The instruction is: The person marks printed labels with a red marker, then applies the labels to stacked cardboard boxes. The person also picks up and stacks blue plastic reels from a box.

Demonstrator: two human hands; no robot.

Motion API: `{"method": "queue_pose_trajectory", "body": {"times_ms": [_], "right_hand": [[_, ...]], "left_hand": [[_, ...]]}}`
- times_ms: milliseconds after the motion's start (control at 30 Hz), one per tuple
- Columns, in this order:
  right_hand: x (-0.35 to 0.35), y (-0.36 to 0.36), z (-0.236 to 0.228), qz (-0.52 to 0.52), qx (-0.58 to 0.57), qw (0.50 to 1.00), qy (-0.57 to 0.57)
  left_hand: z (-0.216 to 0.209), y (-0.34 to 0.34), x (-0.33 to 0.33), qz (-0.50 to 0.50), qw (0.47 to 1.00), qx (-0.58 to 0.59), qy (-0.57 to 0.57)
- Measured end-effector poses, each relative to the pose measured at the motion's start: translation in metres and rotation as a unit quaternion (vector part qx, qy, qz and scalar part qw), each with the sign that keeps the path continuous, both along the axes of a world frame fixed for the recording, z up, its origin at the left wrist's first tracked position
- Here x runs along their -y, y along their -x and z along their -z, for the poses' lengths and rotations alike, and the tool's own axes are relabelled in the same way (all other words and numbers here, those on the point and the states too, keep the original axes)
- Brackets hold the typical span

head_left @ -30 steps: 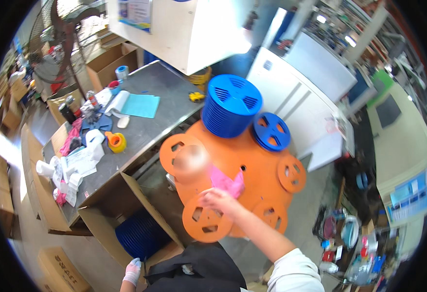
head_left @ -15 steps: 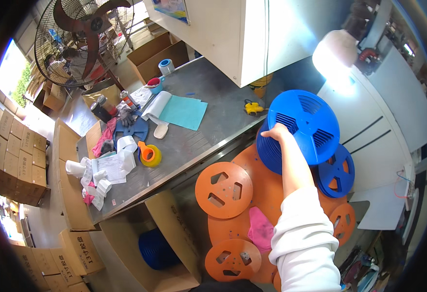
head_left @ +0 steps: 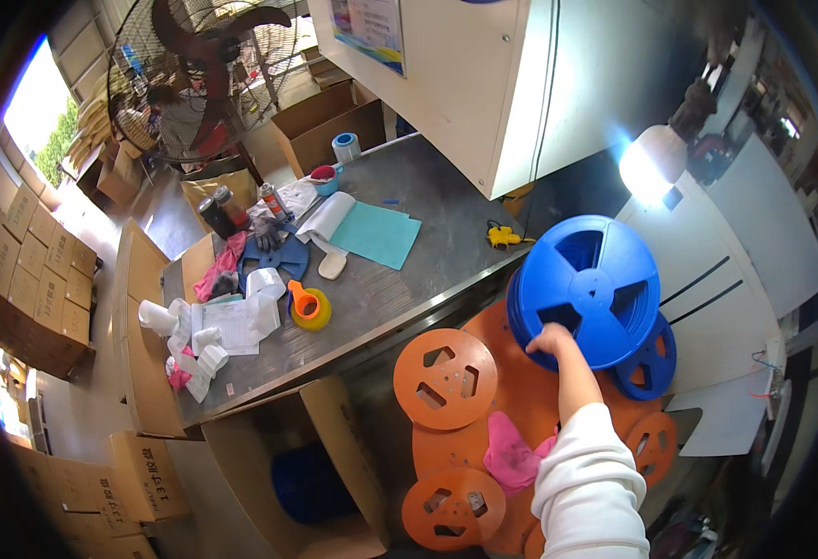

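My right hand (head_left: 556, 345) is closed on the near rim of a blue plastic reel (head_left: 592, 291), its fingers by one of the cut-out windows and partly hidden. This reel tops a stack of blue reels above an orange plate (head_left: 532, 396). Another blue reel (head_left: 656, 371) lies lower, just right of the stack. Round orange discs with three slots, one at the left (head_left: 445, 379) and one nearer (head_left: 454, 508), sit on the plate's edge. A pink cloth (head_left: 511, 458) lies crumpled beside my white-sleeved forearm. My left hand is out of view.
Left stands a metal table (head_left: 381, 303) with a teal sheet (head_left: 376, 235), yellow tape roll (head_left: 312, 318) and papers (head_left: 232, 326). An open carton (head_left: 330, 410) below holds blue reels (head_left: 311, 484). A lit bulb (head_left: 652, 166) hangs near a white cabinet (head_left: 437, 102).
My right hand has shifted along the blue reel to its near rim, and the reel's windows have turned. The pink cloth looks more bunched. The whole view has shifted.
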State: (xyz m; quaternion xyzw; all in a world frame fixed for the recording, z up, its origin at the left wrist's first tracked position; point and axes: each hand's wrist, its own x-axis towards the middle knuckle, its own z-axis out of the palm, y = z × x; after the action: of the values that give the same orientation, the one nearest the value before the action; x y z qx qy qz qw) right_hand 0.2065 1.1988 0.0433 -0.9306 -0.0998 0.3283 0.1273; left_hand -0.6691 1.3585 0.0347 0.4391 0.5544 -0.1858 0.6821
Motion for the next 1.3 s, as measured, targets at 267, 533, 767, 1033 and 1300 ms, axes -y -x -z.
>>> {"method": "queue_pose_trajectory", "body": {"times_ms": [267,533,767,1033,1300], "right_hand": [[0.022,0.239,-0.181,0.083,-0.154,0.944,-0.280],[0.013,0.488,-0.205,0.341,-0.362,0.616,-0.611],[0.019,0.614,-0.173,0.297,-0.468,0.431,-0.712],[0.069,0.654,-0.186,0.289,-0.407,0.408,-0.764],[0.115,0.641,-0.185,0.312,-0.322,0.349,-0.823]], "left_hand": [[0.044,-0.026,-0.046,0.199,0.959,0.128,-0.156],[0.035,-0.022,-0.117,0.157,0.925,0.175,-0.298],[-0.032,0.010,-0.144,0.071,0.938,0.163,-0.298],[-0.086,-0.047,-0.125,-0.070,0.954,0.234,-0.176],[-0.116,-0.081,-0.083,0.001,0.933,0.274,-0.233]]}}
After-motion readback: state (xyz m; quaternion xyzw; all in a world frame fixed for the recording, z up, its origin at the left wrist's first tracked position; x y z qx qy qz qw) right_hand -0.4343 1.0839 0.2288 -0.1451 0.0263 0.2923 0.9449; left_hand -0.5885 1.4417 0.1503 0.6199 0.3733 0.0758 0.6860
